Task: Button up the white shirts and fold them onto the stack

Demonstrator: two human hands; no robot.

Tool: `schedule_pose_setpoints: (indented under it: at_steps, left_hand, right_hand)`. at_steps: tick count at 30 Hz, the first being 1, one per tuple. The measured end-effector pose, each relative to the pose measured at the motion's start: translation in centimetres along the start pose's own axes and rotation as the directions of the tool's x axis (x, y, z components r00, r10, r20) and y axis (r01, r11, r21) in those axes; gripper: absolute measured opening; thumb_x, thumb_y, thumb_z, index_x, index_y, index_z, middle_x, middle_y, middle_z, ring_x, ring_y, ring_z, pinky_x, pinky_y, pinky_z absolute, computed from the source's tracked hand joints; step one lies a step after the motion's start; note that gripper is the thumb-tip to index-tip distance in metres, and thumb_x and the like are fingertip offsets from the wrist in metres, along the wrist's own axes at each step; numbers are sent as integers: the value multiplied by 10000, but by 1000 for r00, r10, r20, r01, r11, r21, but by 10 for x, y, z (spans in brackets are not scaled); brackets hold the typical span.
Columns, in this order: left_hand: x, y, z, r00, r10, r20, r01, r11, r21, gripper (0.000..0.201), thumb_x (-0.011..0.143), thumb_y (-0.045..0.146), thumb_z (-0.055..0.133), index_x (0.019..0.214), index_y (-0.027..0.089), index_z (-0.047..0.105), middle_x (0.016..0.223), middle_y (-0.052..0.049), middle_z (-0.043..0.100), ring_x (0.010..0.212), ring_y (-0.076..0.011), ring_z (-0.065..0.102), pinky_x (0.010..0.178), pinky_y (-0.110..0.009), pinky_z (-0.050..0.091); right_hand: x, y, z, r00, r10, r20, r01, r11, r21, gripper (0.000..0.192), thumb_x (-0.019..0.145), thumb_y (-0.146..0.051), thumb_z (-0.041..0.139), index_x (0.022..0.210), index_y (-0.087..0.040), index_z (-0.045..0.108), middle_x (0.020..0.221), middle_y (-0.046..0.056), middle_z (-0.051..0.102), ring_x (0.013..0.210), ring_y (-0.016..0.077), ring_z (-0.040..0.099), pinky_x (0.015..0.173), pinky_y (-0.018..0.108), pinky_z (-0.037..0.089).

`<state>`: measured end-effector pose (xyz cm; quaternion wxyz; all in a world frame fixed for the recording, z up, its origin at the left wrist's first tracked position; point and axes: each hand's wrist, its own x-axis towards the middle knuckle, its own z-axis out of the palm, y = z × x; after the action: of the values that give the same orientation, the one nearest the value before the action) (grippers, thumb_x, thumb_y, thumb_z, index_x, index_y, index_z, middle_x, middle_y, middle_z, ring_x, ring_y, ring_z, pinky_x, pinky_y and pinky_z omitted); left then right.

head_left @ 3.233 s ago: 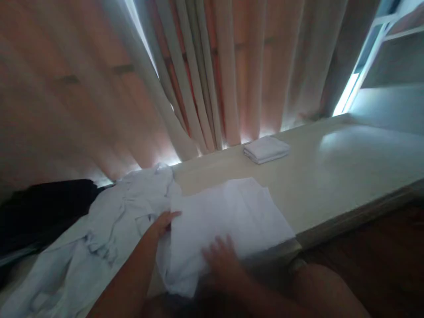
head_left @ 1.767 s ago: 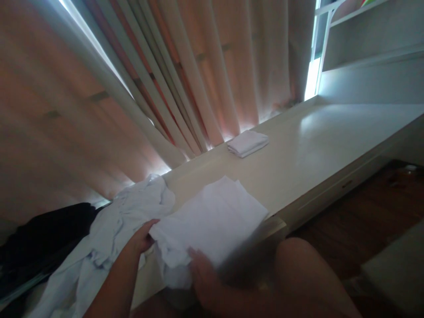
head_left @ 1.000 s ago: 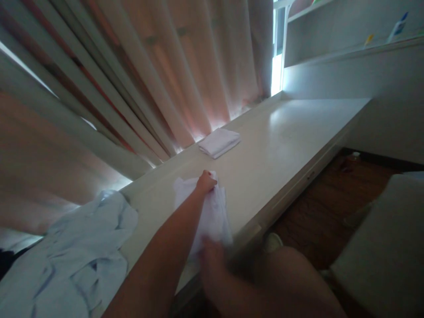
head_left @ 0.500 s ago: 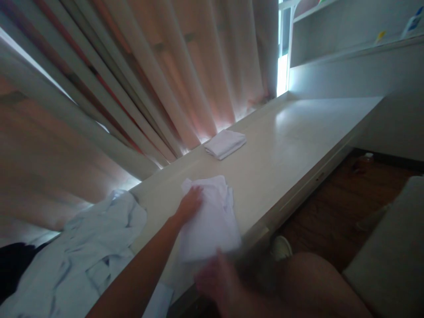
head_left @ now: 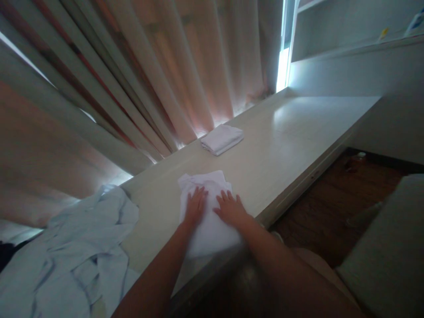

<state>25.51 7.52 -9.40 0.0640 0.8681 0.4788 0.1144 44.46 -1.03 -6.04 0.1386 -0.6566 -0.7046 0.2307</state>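
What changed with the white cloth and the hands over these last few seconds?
The white cloth went from a broad sheet to a narrower fold. Both hands let go of its edges: left hand and right hand now lie flat on it. The folded stack and crumpled shirt stayed put.

Pale blue garment [head_left: 66, 256] cut off bottom-left.

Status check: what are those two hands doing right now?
Left hand and right hand flat, open, on folded white cloth. Cloth on pale countertop. Nothing between.
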Motion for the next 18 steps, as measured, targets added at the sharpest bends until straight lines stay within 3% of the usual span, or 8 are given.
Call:
schedule_pose_setpoints:
  at_steps: [3, 7, 11, 15, 18]
  left_hand:
    - [-21, -22, -6, 999, 32, -21, -33, 998, -52, 504, 1039, 291, 216, 1424, 210, 531, 1587, -85, 396, 1533, -228, 184, 1239, -511, 118]
    - [-58, -44, -6, 988, 81, 134, -80, 997, -12, 512, 1042, 358, 267, 1535, 266, 372, 1622, -56, 331, 1539, -245, 150, 1234, -535, 125]
    - [-92, -50, -6, 987, 38, 154, -42, 999, 23, 536, 1041, 377, 282, 1569, 288, 288, 1637, -44, 290, 1540, -237, 149, 1239, -527, 128]
    - [-141, -56, -12, 990, -34, 141, 28, 999, 40, 535, 1033, 369, 310, 1563, 300, 305, 1635, -29, 292, 1537, -237, 161, 1243, -535, 132]
    - [-188, -74, -22, 986, -84, 142, 87, 996, -16, 511, 1029, 333, 306, 1535, 313, 374, 1616, -16, 336, 1520, -234, 233, 1244, -524, 182]
  right_hand:
    - [2, 11, 14, 997, 21, 75, -20, 1000, -22, 662, 976, -478, 437, 1557, -180, 328, 1654, 162, 159, 1519, 388, 128, 1145, 706, 75]
    - [-1, 13, 13, 997, 0, 81, 3, 1000, -26, 677, 988, -508, 421, 1574, -197, 287, 1661, 141, 128, 1524, 390, 90, 1132, 733, 26]
    - [-10, 10, -1, 984, -177, 36, 177, 984, 17, 605, 1012, -487, 394, 1554, -225, 341, 1658, 87, 173, 1531, 339, 106, 1181, 652, 95]
    - [-22, -1, -7, 908, -420, 15, 415, 901, 124, 492, 1038, -294, 307, 1512, -238, 425, 1613, 35, 326, 1511, 179, 232, 1228, 424, 165]
    - [-31, -12, -1, 808, -585, 66, 572, 806, 154, 533, 981, -155, 325, 1484, -259, 470, 1602, 15, 352, 1506, 152, 241, 1232, 384, 147]
